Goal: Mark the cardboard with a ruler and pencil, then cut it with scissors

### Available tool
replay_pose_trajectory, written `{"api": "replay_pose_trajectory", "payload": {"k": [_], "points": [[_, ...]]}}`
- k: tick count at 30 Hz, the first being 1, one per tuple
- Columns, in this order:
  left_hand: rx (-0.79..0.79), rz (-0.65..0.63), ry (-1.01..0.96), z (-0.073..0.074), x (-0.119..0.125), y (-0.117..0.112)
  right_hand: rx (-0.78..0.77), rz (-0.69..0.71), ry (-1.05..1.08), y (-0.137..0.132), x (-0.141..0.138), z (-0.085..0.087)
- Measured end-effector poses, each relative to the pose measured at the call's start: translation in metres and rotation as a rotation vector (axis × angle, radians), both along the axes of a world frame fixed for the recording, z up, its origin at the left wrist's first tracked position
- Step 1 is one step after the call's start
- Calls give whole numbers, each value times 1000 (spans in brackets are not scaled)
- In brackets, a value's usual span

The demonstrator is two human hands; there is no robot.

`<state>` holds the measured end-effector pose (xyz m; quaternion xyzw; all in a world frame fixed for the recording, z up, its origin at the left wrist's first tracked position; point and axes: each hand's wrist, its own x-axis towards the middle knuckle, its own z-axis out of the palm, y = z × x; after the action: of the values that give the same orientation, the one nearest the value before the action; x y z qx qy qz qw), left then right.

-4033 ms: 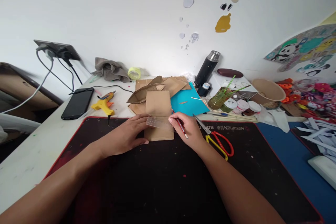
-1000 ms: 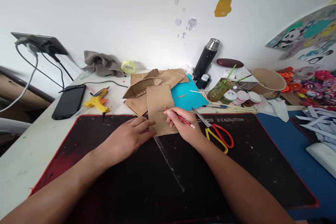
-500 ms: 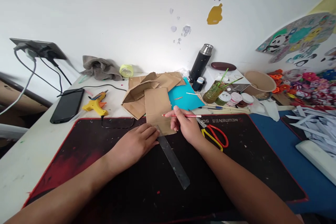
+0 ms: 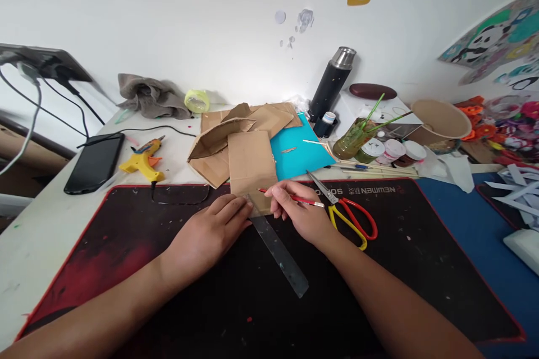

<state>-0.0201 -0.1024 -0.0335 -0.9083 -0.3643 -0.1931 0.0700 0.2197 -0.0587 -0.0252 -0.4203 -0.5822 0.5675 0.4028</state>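
My left hand (image 4: 202, 235) presses its fingers together on the upper end of a clear ruler (image 4: 281, 255), at the lower edge of a piece of brown cardboard (image 4: 251, 160). The ruler slants down to the right across the black mat. In my right hand (image 4: 305, 221) a red pencil (image 4: 309, 201) is gripped, its tip pointing left over the cardboard. Whether the tip touches, I cannot tell. Scissors (image 4: 351, 219) with one red and one yellow handle lie just right of that hand, blades slightly apart.
Behind are cardboard scraps (image 4: 214, 143) and a blue sheet (image 4: 295, 151). A yellow glue gun (image 4: 145, 161) and a phone (image 4: 95, 162) lie left. To the right stand a black flask (image 4: 332, 84), a jar with green sticks (image 4: 351, 140), and paint pots (image 4: 393, 150).
The view has tilted down and come slightly closer. My right hand has drawn in and its fingers curl more around the pencil, uncovering the scissor blades. The left hand stays on the ruler.
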Motion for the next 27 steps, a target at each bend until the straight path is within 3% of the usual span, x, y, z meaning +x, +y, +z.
{"api": "replay_pose_trajectory", "payload": {"k": [7, 27], "points": [[-68, 29, -24, 5, 1, -1, -20, -43, 58, -2, 3, 2], [41, 47, 44, 7, 6, -2, -36, -57, -7, -6, -2, 4]]}}
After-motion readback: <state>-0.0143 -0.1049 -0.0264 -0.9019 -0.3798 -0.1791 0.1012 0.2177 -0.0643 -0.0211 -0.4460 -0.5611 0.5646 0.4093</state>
